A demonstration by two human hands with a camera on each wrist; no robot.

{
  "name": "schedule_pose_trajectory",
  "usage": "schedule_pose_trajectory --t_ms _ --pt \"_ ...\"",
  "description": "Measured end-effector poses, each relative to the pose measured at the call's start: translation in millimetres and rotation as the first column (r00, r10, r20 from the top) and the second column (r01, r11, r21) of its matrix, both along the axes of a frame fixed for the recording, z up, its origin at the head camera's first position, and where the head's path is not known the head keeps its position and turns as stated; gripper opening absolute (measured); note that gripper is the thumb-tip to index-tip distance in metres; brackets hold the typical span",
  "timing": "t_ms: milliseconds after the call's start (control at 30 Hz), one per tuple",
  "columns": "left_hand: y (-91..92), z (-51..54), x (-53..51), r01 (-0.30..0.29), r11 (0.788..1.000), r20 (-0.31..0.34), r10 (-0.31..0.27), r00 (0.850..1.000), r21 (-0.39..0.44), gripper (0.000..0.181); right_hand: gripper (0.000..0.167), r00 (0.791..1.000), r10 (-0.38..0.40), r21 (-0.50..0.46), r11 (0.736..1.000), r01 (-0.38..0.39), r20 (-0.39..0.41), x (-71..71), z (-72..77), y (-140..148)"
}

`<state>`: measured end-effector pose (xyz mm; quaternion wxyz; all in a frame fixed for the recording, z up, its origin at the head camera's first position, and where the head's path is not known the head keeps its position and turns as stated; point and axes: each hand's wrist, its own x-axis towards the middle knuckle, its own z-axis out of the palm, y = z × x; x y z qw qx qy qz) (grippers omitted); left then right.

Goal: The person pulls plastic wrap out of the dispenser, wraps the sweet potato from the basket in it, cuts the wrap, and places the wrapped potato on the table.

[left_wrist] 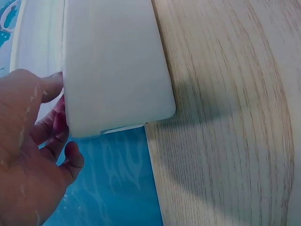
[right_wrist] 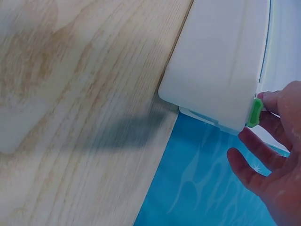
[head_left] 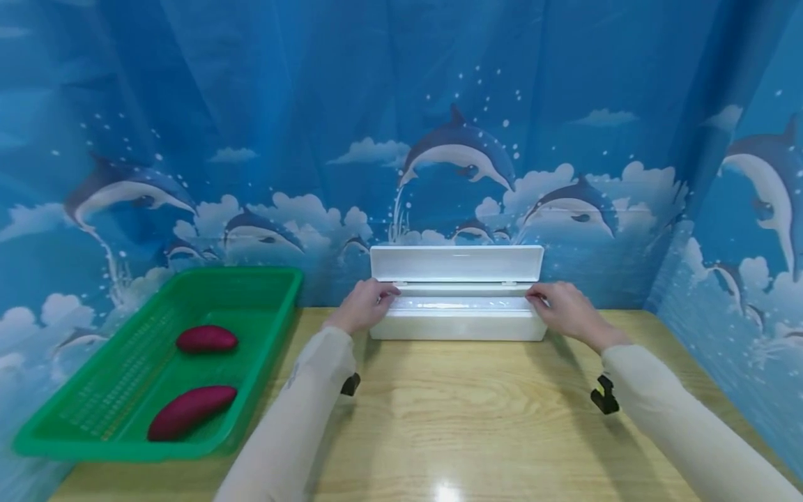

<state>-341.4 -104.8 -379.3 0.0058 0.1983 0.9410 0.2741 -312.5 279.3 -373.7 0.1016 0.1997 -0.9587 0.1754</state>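
Note:
A long white plastic wrap box [head_left: 458,326] stands at the table's back edge with its hinged lid [head_left: 456,263] raised. Shiny clear plastic wrap [head_left: 461,303] stretches across its opening. At the left end, my left hand [head_left: 364,305] pinches the wrap's edge between thumb and fingers. My right hand [head_left: 567,312] does likewise at the right end. In the right wrist view, a small green slider [right_wrist: 254,113] sits on the box's edge, beside the right thumb and fingers. The fingers partly hide the film they hold.
To the left is a green plastic basket [head_left: 254,390] holding two purple sweet potatoes [head_left: 207,339]. A wood-grain table [head_left: 464,418] lies in front of the box. Blue dolphin-print curtain [head_left: 314,104] hangs close behind and at the right.

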Motion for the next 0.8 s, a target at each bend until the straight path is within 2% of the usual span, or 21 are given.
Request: schedule_pose_trajectory --t_ms 233,400,633,800 --pt "0.1 1.2 -0.9 -0.06 0.997 0.074 0.056 0.996 0.052 0.019 0.02 1.0 -0.011 -0.038 0.999 0.01 -0.02 -1.4 -4.6 3.2" --pt "2.0 2.6 -2.8 -0.066 0.996 0.071 0.061 0.996 0.066 0.019 0.021 1.0 -0.014 -0.05 0.999 0.013 -0.009 -2.3 -6.7 3.8" --pt "6.2 1.8 -5.8 -0.111 0.991 0.111 0.103 0.988 0.069 0.012 0.021 1.0 -0.019 -0.057 0.998 0.019 -0.004 -0.8 -7.0 3.6" --pt "6.0 0.7 -5.9 -0.09 0.995 0.085 0.086 0.993 0.048 0.012 0.021 1.0 -0.025 -0.076 0.997 0.025 -0.007 0.3 -7.3 3.3"
